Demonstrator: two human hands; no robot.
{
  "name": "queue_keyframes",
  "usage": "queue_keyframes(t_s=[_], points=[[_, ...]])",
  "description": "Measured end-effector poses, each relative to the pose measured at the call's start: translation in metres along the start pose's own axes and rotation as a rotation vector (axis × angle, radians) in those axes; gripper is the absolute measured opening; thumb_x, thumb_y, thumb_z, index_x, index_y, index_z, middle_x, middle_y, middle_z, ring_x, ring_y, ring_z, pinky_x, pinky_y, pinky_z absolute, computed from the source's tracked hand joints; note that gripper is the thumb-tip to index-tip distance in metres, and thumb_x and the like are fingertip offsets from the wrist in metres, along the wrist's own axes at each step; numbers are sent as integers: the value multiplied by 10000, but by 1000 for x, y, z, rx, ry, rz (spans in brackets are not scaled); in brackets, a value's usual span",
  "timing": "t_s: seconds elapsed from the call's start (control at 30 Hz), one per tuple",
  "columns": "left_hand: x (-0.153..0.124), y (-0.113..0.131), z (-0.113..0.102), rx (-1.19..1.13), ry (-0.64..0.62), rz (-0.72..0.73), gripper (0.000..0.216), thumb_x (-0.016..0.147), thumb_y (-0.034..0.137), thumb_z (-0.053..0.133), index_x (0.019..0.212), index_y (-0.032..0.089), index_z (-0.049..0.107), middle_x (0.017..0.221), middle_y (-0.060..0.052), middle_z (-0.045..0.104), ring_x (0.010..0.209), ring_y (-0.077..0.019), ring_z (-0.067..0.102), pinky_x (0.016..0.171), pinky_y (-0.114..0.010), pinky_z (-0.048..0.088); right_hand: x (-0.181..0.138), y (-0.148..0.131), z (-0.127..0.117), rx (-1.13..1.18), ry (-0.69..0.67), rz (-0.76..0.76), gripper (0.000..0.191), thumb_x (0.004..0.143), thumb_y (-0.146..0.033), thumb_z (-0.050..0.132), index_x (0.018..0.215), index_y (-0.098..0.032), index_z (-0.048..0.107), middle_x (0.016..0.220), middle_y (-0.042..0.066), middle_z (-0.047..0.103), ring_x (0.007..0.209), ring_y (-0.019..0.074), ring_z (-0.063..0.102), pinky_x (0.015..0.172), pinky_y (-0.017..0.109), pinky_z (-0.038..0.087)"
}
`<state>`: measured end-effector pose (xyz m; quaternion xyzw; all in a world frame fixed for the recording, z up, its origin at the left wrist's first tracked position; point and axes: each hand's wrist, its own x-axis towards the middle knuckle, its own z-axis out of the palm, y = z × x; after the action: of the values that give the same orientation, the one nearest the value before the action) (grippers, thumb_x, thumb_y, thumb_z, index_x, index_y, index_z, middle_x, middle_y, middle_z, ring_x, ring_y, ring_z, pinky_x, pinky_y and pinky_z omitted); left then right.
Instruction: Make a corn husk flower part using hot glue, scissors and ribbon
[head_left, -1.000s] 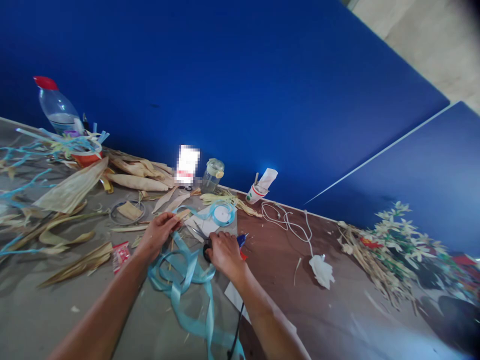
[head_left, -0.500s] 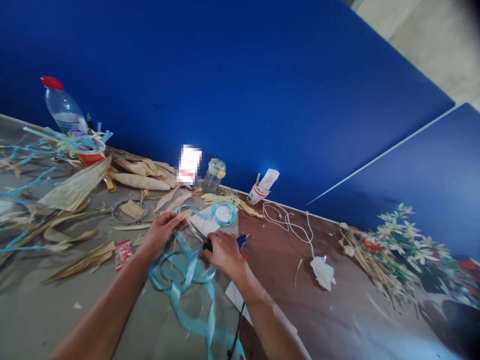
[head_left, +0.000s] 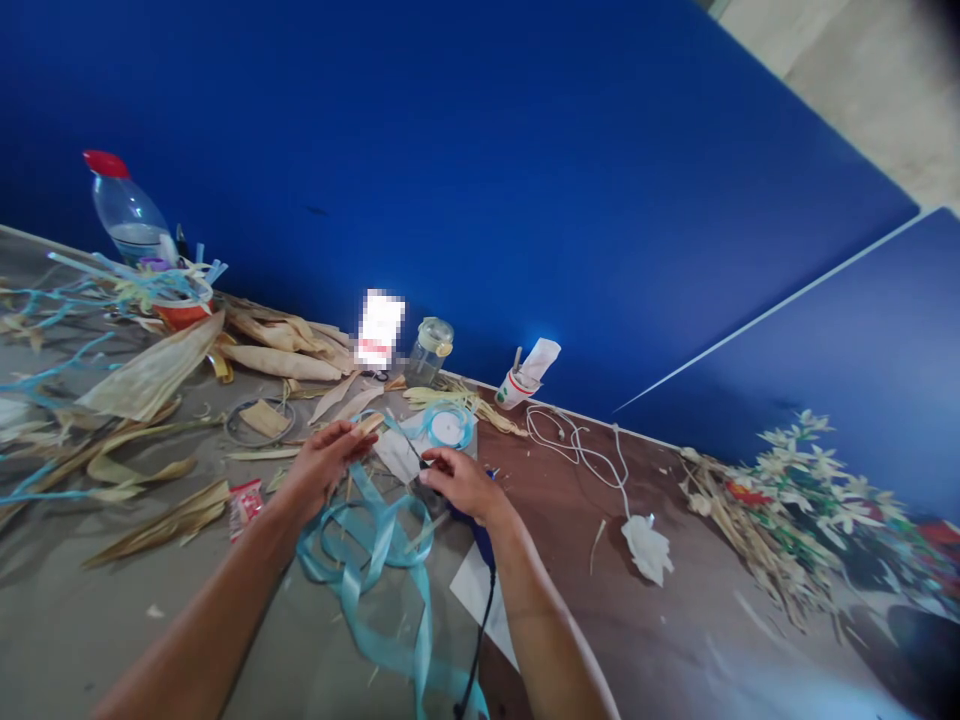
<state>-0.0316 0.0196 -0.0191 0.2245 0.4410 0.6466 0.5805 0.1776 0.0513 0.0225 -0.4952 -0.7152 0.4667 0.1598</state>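
My left hand (head_left: 328, 462) pinches a strip of tan dried corn husk (head_left: 369, 424), whose end sticks out past the fingertips. To its right, my right hand (head_left: 465, 484) is closed on scissors (head_left: 415, 450), with the thin blades angled up and left and the handles mostly hidden by the fingers. Light blue satin ribbon (head_left: 367, 545) lies in loops below both hands. Under my right wrist is a blue glue gun (head_left: 482, 540), partly covered, with a black cord. The ribbon roll (head_left: 448, 428) rests just beyond my right hand.
Corn husks (head_left: 285, 362) are piled at the back left, near a red-capped bottle (head_left: 131, 215). A glass jar (head_left: 430, 352) and a paper cup (head_left: 514, 388) stand by the blue partition. A white cord (head_left: 577, 440) and artificial flowers (head_left: 810, 470) lie to the right.
My right hand has moved slightly right and up, and the scissors have turned so their blades look thinner. More of the blue glue gun shows. My left hand has barely moved.
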Motion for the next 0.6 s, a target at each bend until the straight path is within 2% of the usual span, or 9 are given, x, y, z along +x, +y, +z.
queue_keyframes(t_s=[0.1, 0.23, 0.33, 0.4, 0.47, 0.6], points=[[-6, 5, 4, -78, -90, -64, 230, 610, 289, 793, 715, 152, 641, 840, -44, 707, 874, -189, 664, 774, -264, 520, 3, -3, 7, 413, -122, 62, 330, 741, -344, 617, 1024, -176, 632, 786, -7, 613, 663, 108, 522, 600, 227, 372], [-9, 6, 4, -99, -181, -98, 154, 651, 232, 767, 717, 139, 664, 783, -29, 696, 638, -100, 627, 606, -181, 507, 3, -7, 25, 733, -261, 144, 366, 653, -371, 745, 940, -161, 655, 763, -12, 617, 635, 90, 520, 585, 206, 373], [-8, 5, 2, -148, -142, -81, 160, 627, 198, 779, 742, 138, 686, 716, -11, 685, 554, -71, 584, 535, -151, 478, 2, -7, 36, 967, -351, 261, 379, 751, -486, 645, 913, -143, 639, 689, -1, 606, 582, 106, 530, 551, 219, 399], [-7, 4, 3, -179, -108, -58, 157, 611, 179, 785, 727, 136, 687, 703, -15, 684, 566, -76, 587, 534, -147, 474, 1, -6, 42, 1087, -447, 327, 397, 840, -511, 510, 887, -133, 619, 636, 15, 600, 534, 113, 517, 495, 216, 386], [-8, 2, 6, -198, -90, -37, 146, 608, 172, 785, 702, 132, 681, 710, -21, 686, 568, -78, 583, 526, -149, 471, -1, -5, 48, 1168, -547, 339, 368, 888, -457, 432, 872, -129, 597, 627, 32, 613, 453, 90, 449, 440, 198, 339], [-13, 2, 11, -189, -130, -41, 127, 649, 205, 756, 711, 135, 671, 727, -18, 676, 511, -79, 541, 416, -170, 433, -6, -5, 53, 1193, -617, 221, 236, 838, -341, 535, 984, -160, 571, 672, -1, 635, 346, 17, 227, 425, 177, 302]])
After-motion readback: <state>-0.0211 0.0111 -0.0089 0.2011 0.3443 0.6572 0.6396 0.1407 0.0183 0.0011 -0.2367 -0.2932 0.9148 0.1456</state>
